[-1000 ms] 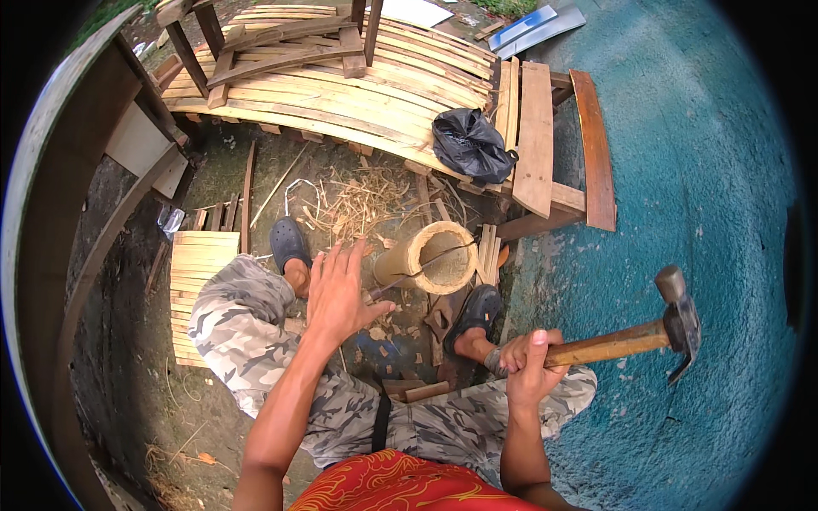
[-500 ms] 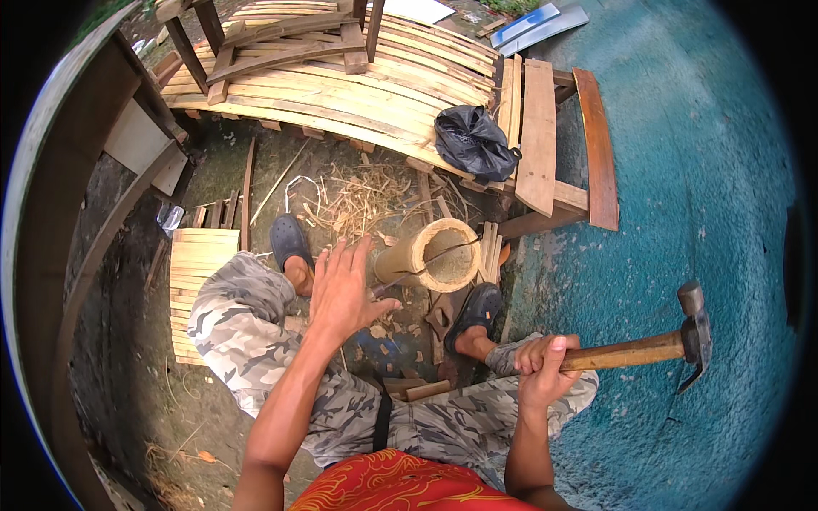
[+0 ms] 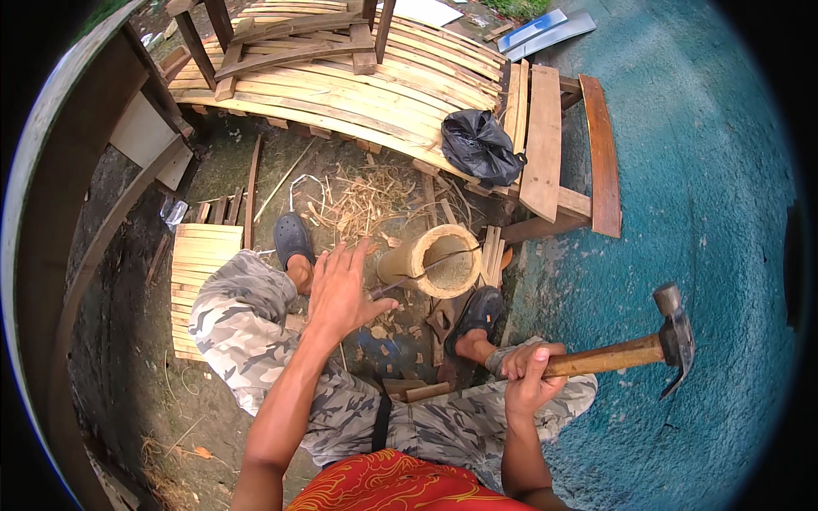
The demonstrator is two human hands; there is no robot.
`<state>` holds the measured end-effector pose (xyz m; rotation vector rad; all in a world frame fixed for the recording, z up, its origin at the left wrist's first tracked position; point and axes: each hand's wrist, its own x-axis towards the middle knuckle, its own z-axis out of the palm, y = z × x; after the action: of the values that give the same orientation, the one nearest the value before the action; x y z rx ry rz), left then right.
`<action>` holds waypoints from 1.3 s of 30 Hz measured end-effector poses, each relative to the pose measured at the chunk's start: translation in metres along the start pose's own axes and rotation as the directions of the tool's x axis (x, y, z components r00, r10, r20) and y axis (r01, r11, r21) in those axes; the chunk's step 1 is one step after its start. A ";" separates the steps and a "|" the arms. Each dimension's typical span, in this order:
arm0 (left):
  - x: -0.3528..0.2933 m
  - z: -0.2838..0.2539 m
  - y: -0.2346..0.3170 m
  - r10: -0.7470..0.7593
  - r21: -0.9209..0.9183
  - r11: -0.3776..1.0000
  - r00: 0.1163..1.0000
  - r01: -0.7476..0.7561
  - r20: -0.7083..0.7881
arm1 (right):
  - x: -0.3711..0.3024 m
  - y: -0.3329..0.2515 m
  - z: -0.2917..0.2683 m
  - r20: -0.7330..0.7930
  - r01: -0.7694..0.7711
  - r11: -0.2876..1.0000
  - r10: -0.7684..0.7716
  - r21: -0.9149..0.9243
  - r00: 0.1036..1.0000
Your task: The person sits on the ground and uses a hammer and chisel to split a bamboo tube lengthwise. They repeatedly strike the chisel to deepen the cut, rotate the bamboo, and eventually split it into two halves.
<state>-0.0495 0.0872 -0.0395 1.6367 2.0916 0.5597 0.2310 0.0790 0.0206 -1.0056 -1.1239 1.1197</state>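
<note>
Your left hand [image 3: 339, 289] raised, fingers spread flat, near one bamboo tube [image 3: 433, 260] with one blade [image 3: 417, 272] across it, your right hand [image 3: 530, 370] clamped on one hammer [image 3: 635, 349] out right.

Single head-mounted fisheye, looking steeply down from the wearer's own viewpoint. Forearms enter from the bottom edge, knees and lap sit just below the lens, close range. Ground fills the centre; slatted bamboo platform [image 3: 358, 81] curves along the top, teal wall [image 3: 724, 213] bends down the right. Black vignette rings the frame.
</note>
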 end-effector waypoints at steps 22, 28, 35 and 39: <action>0.005 0.000 0.002 0.080 -0.007 0.997 0.996 -0.081 -0.050 | -0.004 0.044 -0.029 0.117 -0.266 0.620 0.506 -0.738 0.855; 0.003 -0.002 -0.001 0.104 -0.024 0.994 0.989 -0.107 -0.107 | 0.005 -0.006 -0.014 0.100 -0.305 0.893 0.355 -0.330 0.930; 0.009 0.000 0.001 0.086 -0.060 0.994 0.983 -0.097 -0.165 | -0.031 0.044 -0.002 0.135 -0.123 0.911 0.190 -0.393 0.972; 0.010 0.003 0.002 0.068 -0.057 0.995 0.970 -0.084 -0.234 | -0.031 0.062 -0.005 0.117 -0.334 0.633 0.561 -0.698 0.820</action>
<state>-0.0483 0.0974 -0.0415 1.6892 2.1518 0.8749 0.2244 0.0588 -0.0452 -1.7885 -1.6549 1.3594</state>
